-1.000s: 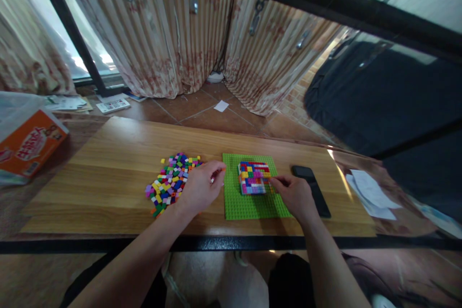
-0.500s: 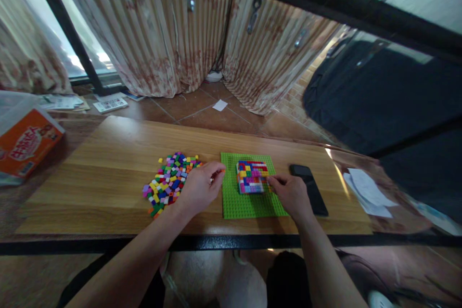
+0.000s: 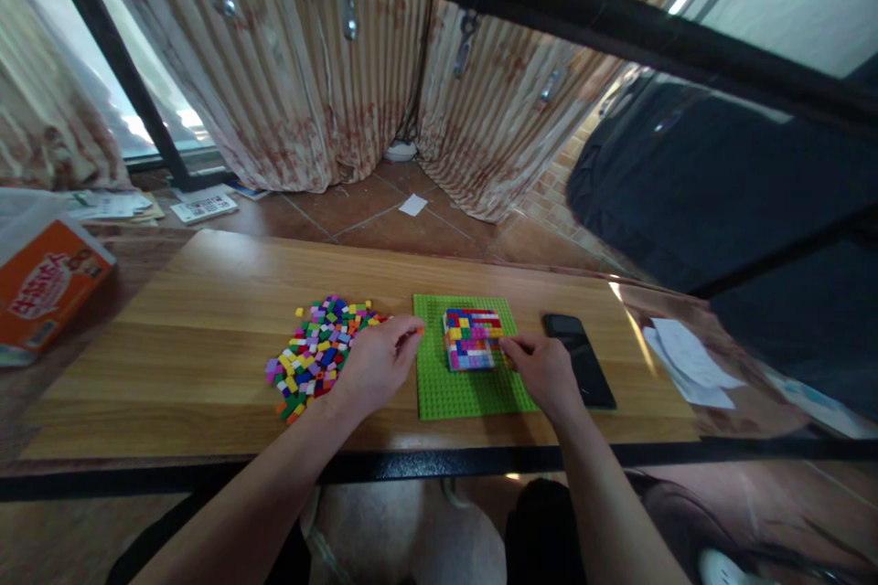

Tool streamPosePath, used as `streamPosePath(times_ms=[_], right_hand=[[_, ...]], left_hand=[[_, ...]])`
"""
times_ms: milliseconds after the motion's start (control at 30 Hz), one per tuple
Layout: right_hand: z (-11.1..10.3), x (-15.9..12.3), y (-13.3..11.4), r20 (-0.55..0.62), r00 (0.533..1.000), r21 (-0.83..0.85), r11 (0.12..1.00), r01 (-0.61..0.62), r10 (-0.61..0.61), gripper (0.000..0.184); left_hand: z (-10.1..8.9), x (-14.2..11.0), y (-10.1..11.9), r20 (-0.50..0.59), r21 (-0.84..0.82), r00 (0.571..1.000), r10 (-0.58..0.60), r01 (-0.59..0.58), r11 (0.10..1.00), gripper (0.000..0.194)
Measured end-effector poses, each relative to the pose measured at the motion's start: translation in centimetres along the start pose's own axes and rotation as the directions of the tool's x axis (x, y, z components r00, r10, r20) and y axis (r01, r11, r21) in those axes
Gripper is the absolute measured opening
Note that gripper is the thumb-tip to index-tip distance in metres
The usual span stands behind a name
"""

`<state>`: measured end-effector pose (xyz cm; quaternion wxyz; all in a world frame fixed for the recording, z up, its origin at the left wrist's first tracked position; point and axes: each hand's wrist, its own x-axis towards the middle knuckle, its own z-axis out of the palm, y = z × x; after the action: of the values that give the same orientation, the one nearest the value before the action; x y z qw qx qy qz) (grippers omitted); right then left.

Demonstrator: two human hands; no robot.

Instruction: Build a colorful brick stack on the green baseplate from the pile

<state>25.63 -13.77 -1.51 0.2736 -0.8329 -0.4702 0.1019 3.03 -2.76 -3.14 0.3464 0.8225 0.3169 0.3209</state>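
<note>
A block of multicoloured toy bricks (image 3: 472, 340) stands on a green baseplate (image 3: 439, 393). At its right side my right hand (image 3: 545, 367) is closed in a pinch, fingertips at the block's edge; whatever is between them is hidden. My left hand (image 3: 380, 361) is over the plate's left edge, thumb and forefinger pinched on a small orange brick (image 3: 421, 329) that barely shows. Left of that hand, and partly behind it, loose bricks (image 3: 312, 352) of many colours lie in a heap.
A black phone (image 3: 583, 361) lies right of the baseplate on the wooden table (image 3: 192, 320). Papers (image 3: 690, 361) lie past the table's right end. An orange and white package (image 3: 51, 279) is at the far left. A dark bar (image 3: 439, 463) runs along the near edge.
The whole view has shifted slightly. Both hands keep nearly the same places and pinched poses, left by the plate's edge, right at the brick block.
</note>
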Motion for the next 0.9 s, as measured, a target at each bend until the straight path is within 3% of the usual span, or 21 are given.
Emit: streamPosePath(times_ms=[167,300,400,600,767,900], right_hand=[[-0.9,0.5,1.4,0.024,0.997,0.099,0.992,-0.073,0.071,0.034],[-1.4,0.4,0.7,-0.210,0.974,0.291,0.956,-0.023,0.087,0.034],[-0.6,-0.2,-1.2,-0.261,0.965,0.358,0.925,0.124,-0.028,0.029],[2.1,-1.6,-4.5,-0.098,0.940,0.438,0.834,0.335,-0.326,0.018],[3.0,-1.8,-5.9,-0.057,0.889,0.429,0.793,0.433,-0.454,0.017],[3.1,-1.8,-6.4,-0.081,0.873,0.430,0.773,0.466,-0.481,0.014]], left_hand=[[-0.2,0.1,0.3,0.000,-0.141,0.996,-0.088,0.087,0.986,0.019],[0.3,0.0,0.4,0.017,-0.313,0.990,-0.142,0.141,0.939,0.019],[0.9,0.0,0.8,0.049,-0.499,0.981,-0.187,0.186,0.846,0.019],[1.2,0.1,1.8,0.153,-0.713,0.963,-0.222,0.263,0.650,0.017],[0.9,0.1,1.9,0.241,-0.773,0.950,-0.199,0.312,0.553,0.024],[0.8,0.1,2.0,0.275,-0.783,0.942,-0.193,0.336,0.523,0.027]])
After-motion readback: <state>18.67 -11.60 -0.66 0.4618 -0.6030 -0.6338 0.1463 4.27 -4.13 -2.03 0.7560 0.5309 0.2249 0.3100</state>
